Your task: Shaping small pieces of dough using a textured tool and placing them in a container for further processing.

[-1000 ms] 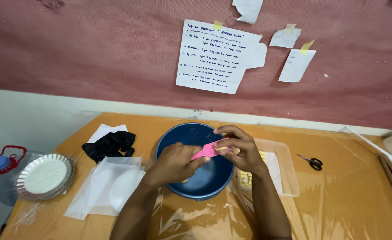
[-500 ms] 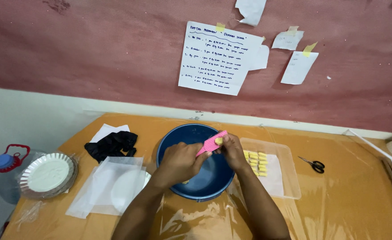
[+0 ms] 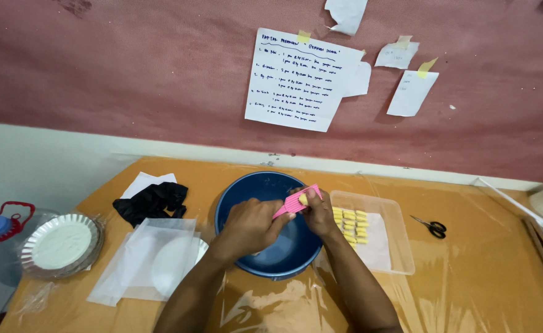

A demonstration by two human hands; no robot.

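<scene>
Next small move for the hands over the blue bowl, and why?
Probably roll the yellow dough piece down the pink ridged board. The left hand holds the board tilted over the blue bowl, the right hand presses the piece at its top, and shaped pieces already line the clear tray.

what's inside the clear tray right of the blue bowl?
The tray holds rows of small yellow pieces on a white sheet. Its near-left corner is hidden behind the right hand.
</scene>
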